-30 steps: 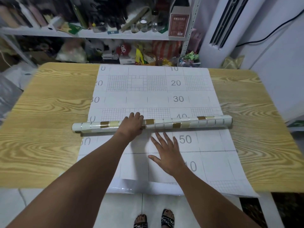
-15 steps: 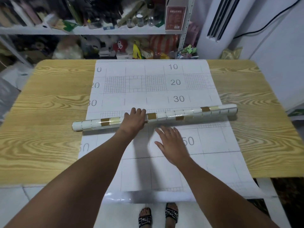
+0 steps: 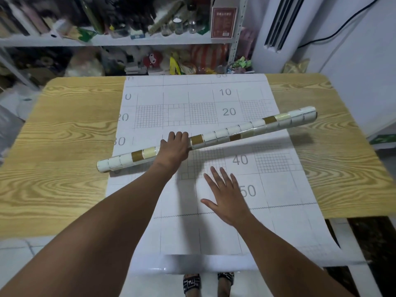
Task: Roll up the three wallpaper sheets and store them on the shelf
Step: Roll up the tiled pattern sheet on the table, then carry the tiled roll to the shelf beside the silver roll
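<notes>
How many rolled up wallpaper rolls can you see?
1. The tile-patterned roll slants over the flat gridded sheet, gripped by the left hand near its middle. Shelf clutter could hide others.

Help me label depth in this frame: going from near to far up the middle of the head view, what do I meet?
Sandalled feet → open right hand over the unrolled sheet → left hand gripping the wallpaper roll → shelf.

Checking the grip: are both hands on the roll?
No, only the left hand grips the roll; the right hand is open, apart from it.
</notes>
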